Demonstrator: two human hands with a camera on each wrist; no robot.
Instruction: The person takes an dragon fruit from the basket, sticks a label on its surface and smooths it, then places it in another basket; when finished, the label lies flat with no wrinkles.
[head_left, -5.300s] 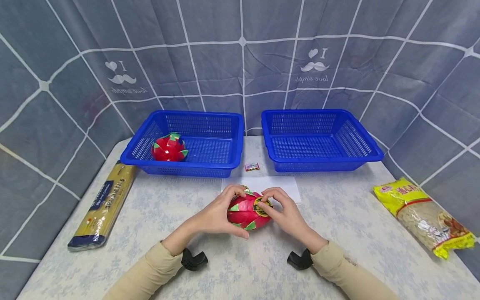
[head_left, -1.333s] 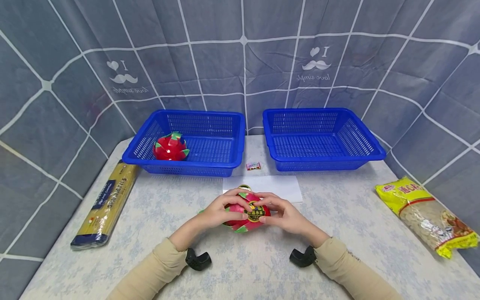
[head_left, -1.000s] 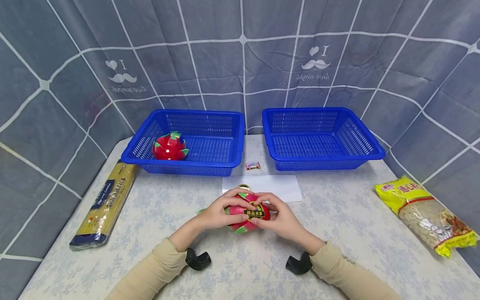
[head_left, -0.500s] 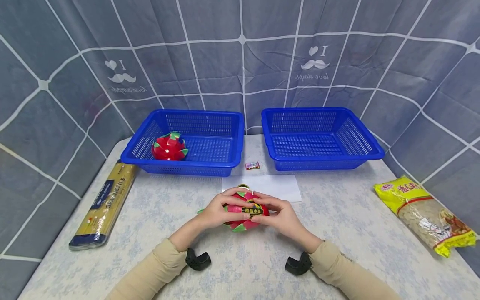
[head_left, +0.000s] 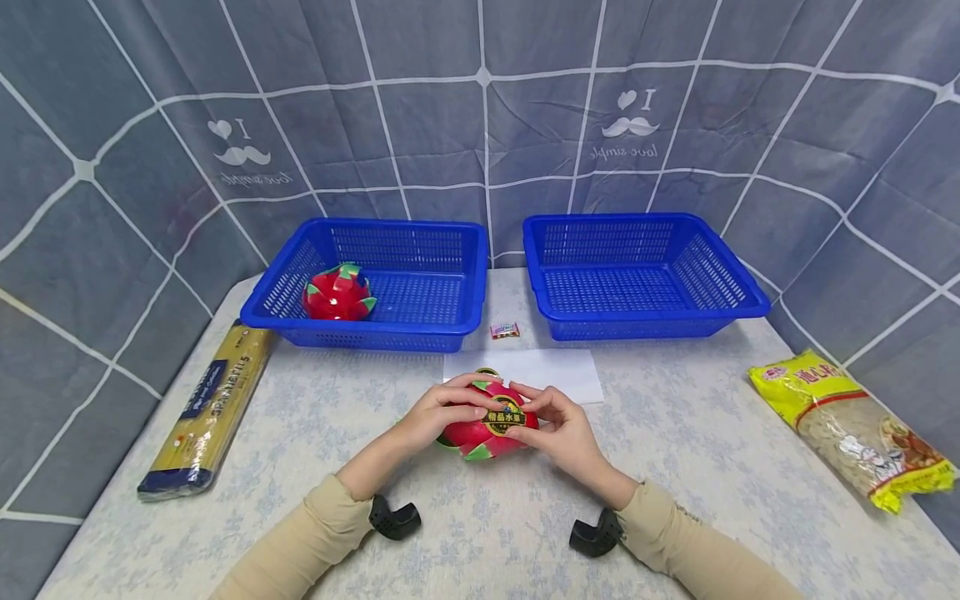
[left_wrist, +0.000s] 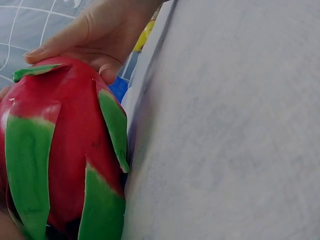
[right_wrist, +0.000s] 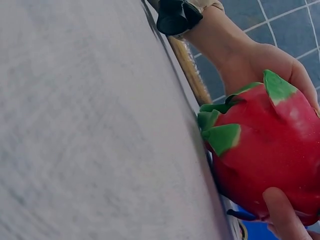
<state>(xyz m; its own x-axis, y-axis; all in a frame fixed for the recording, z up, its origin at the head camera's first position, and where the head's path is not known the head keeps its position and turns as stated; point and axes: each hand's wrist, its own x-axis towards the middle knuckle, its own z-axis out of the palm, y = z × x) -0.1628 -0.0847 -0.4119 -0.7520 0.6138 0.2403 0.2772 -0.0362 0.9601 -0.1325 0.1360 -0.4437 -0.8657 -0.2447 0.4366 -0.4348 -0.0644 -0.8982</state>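
A red dragon fruit (head_left: 480, 440) with green-tipped scales lies on the table between both hands. A round black-and-gold sticker (head_left: 504, 419) is on its near, upper side. My left hand (head_left: 423, 421) holds the fruit from the left, fingertips over the top by the sticker. From the right, my right hand (head_left: 573, 435) grips the fruit, its thumb and forefinger at the sticker's right edge. The right wrist view shows one right finger (right_wrist: 280, 207) against the red skin. Another dragon fruit (head_left: 339, 293) sits in the left blue basket (head_left: 363, 337).
Beside that basket stands a second blue basket (head_left: 645, 329). Between them lies a small pink packet (head_left: 505, 331), with white paper (head_left: 558, 373) in front. A spaghetti pack (head_left: 210, 408) lies at left, a yellow-ended bag (head_left: 851, 429) at right. Part of another gold label (head_left: 486, 372) shows behind the fruit.
Earlier the right hand pinched the sticker at the fruit's right side. Now the sticker faces forward, and the left fingers have shifted over the top beside it. The fruit stays between the hands.
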